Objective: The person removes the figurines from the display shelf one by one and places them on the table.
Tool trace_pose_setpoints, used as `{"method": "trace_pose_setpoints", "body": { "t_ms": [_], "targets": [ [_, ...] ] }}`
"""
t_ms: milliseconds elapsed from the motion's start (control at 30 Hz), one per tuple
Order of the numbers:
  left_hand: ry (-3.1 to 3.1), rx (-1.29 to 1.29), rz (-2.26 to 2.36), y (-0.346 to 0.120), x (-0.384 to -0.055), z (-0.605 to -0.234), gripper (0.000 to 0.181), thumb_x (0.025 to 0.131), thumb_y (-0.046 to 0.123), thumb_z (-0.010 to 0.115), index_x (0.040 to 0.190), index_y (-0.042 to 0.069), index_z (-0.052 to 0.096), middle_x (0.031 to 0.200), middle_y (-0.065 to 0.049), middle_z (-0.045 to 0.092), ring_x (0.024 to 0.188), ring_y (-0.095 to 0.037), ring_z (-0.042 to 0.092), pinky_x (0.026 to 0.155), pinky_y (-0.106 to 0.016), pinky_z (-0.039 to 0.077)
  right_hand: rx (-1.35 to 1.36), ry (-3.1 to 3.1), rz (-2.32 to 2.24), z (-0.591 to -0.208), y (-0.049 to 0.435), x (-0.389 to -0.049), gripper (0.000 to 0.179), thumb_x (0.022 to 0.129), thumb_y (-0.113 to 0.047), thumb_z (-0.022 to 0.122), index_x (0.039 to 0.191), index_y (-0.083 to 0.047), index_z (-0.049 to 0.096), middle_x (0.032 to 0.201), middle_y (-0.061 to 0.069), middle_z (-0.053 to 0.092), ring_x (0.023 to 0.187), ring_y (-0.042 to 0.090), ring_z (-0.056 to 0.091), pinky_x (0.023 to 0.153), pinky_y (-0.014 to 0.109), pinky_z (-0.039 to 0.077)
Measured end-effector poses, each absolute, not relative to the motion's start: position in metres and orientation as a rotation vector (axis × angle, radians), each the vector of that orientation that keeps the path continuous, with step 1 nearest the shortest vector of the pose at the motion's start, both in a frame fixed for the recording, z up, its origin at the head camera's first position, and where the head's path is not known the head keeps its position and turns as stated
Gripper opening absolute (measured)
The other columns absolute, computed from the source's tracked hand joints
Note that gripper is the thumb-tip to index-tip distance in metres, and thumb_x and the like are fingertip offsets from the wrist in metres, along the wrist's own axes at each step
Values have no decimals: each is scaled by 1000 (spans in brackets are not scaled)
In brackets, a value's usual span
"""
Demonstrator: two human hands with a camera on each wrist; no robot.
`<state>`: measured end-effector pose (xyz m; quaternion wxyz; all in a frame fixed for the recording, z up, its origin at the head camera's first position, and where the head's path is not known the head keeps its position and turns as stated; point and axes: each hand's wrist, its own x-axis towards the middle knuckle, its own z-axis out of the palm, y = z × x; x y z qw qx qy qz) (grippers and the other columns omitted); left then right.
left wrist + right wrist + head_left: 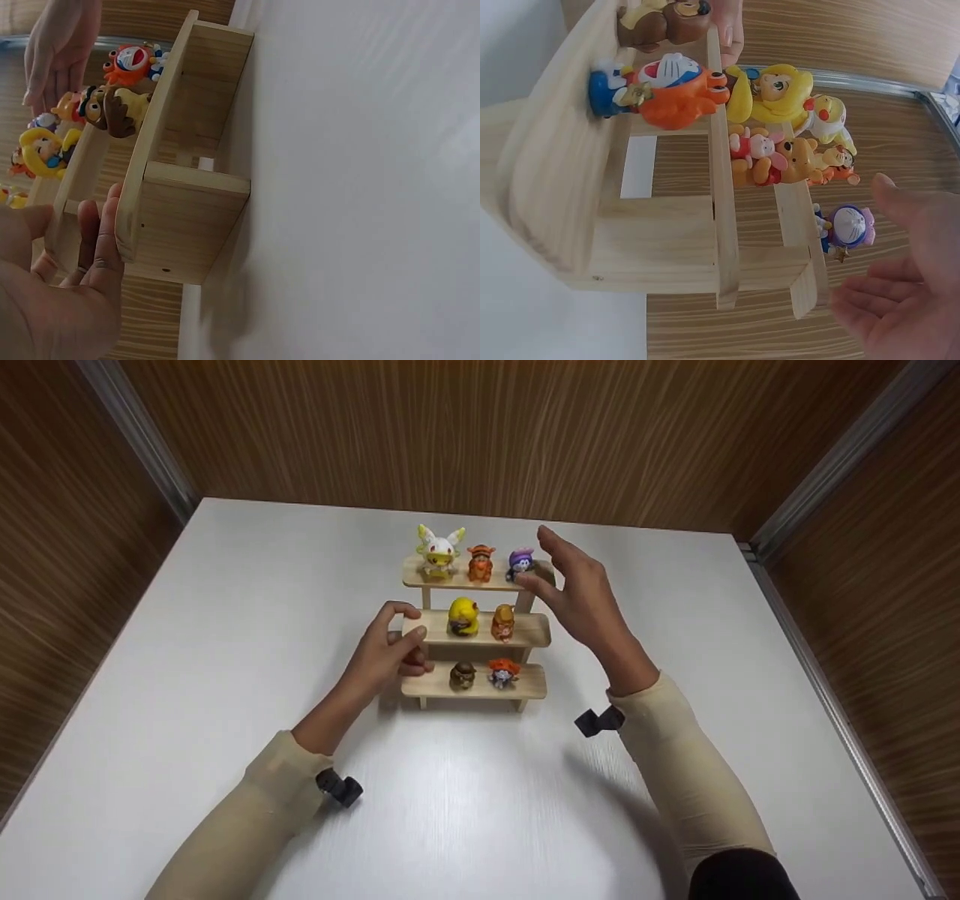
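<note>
A three-tier wooden display shelf [534,630] stands on a white table. My left hand [382,652] holds its left side, thumb and fingers around the middle board's end, other fingertips at the lowest board. Beside the top board's right end is my right hand [589,592], fingers extended and thumb apart, holding nothing. Nearest to it stands a purple-hooded figurine [849,225]. A white figurine with yellow-tipped ears [437,553] and a tiger figurine [481,564] share that board. The middle board carries a yellow-haired figurine [463,617] and a bear figurine [799,159].
On the lowest board are a brown figurine [463,676] and an orange-hooded figurine [679,90]. Wood-grain panels [465,435] wall the table [247,585] at the back and both sides, with metal strips [840,690] along the corners. Small black camera mounts [598,722] sit at both wrists.
</note>
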<state>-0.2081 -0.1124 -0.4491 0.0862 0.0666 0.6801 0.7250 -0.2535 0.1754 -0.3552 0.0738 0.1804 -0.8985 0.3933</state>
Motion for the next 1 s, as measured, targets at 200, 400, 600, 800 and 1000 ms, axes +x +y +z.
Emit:
{"method": "trace_pose_setpoints", "body": {
  "t_ms": [200, 400, 600, 800, 1000],
  "targets": [
    [2023, 205, 2157, -113, -208, -450, 30, 108, 18, 59, 132, 10, 43, 78, -14, 65, 74, -27, 75, 71, -35, 64, 514, -2628, 1418, -357, 171, -261, 66, 97, -26, 74, 155, -10, 46, 154, 10, 52, 143, 23, 49, 117, 33, 41],
    [2025, 209, 2155, -114, -208, -451, 31, 108, 19, 59, 132, 10, 42, 78, -14, 64, 74, -27, 75, 72, -34, 64, 532, -2579, 1506, -359, 168, -267, 58, 97, -23, 75, 148, -7, 54, 146, 10, 59, 133, 20, 59, 110, 30, 47],
    [2023, 218, 2149, -114, -209, -453, 33, 108, 22, 59, 133, 11, 42, 75, -12, 64, 74, -26, 75, 71, -33, 64, 516, -2587, 1536, -361, 165, -272, 52, 95, -20, 76, 144, -8, 59, 140, 10, 63, 127, 20, 63, 107, 31, 51],
    [1996, 219, 2165, -115, -209, -453, 32, 107, 21, 59, 132, 10, 42, 75, -12, 63, 75, -26, 75, 71, -33, 63, 502, -2591, 1547, -361, 164, -273, 46, 96, -17, 74, 140, -8, 62, 135, 10, 65, 123, 20, 63, 106, 33, 51],
    [1979, 217, 2178, -114, -209, -452, 29, 108, 18, 58, 132, 11, 42, 76, -13, 63, 74, -26, 75, 71, -33, 63, 538, -2562, 1532, -363, 164, -272, 37, 99, -16, 72, 134, -7, 66, 129, 8, 67, 118, 17, 65, 104, 32, 53]
  ]
}}
